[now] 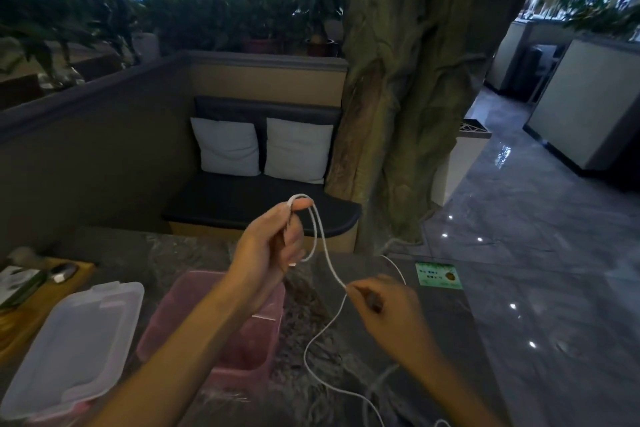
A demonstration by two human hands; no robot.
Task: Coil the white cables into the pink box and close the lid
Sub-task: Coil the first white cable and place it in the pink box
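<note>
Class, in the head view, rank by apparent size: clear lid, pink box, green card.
1. clear lid, though it lies nearest the camera
2. pink box, partly hidden by the left forearm
3. green card

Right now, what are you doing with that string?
It's a white cable. The left hand holds a few loops of it up over the table, and the right hand pinches the loose part to feed more. The pink box sits open below, its clear lid lying beside it.
</note>
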